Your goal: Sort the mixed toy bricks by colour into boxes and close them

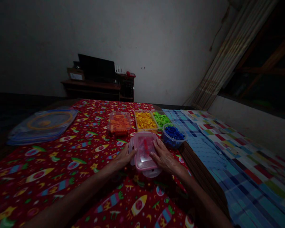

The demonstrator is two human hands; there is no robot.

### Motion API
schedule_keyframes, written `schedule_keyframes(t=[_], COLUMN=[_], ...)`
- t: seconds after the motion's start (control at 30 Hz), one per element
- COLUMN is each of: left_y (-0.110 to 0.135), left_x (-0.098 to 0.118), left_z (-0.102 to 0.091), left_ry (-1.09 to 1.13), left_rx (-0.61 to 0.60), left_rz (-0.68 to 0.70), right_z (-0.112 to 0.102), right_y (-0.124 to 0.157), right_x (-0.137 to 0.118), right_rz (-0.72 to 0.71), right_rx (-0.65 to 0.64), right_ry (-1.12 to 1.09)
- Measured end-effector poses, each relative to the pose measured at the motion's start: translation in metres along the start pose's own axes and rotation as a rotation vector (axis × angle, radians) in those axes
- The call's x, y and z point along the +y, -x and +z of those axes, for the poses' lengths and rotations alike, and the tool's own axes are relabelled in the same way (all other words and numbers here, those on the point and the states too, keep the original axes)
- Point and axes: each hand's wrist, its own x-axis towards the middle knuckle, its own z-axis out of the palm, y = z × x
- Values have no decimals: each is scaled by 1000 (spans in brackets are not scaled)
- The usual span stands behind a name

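A food container with a pink-rimmed, see-through lid (144, 152) lies before me on the red cloth, and something red shows faintly through the lid. My left hand (123, 157) grips its left side, thumb on the lid's edge, the other fingers partly hidden. On the right side, my right hand (165, 157) holds the lid's edge with its fingers over the top. Clear side flaps stick out at the left and near edges. Just beyond stand a box of orange pieces (120, 123), a box of yellow pieces (146, 121), a box of green pieces (161, 119) and a round tub of blue pieces (174, 134).
A patterned red cloth (85, 183) covers the surface. A clear, blue-edged zip bag (44, 125) with a yellow ring lies at the left. Blue checked fabric (228, 177) spreads on the right. Against the wall stands a desk (92, 85) with a dark monitor (97, 68).
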Motion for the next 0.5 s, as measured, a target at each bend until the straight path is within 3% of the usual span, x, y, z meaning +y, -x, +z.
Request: schedule_keyframes(t=[0.23,0.4,0.5], left_y=[2,-2,-7], left_x=[2,-18,-23], left_z=[1,1,0], left_ry=[160,218,126], left_rx=[-138,-53,-45], left_rz=[1,-31,15], right_z=[9,14,11], right_y=[-1,1,0], right_x=[-1,-2,-5], right_rz=[-55,-41,36], right_rx=[135,154,110], right_ry=[86,96,101])
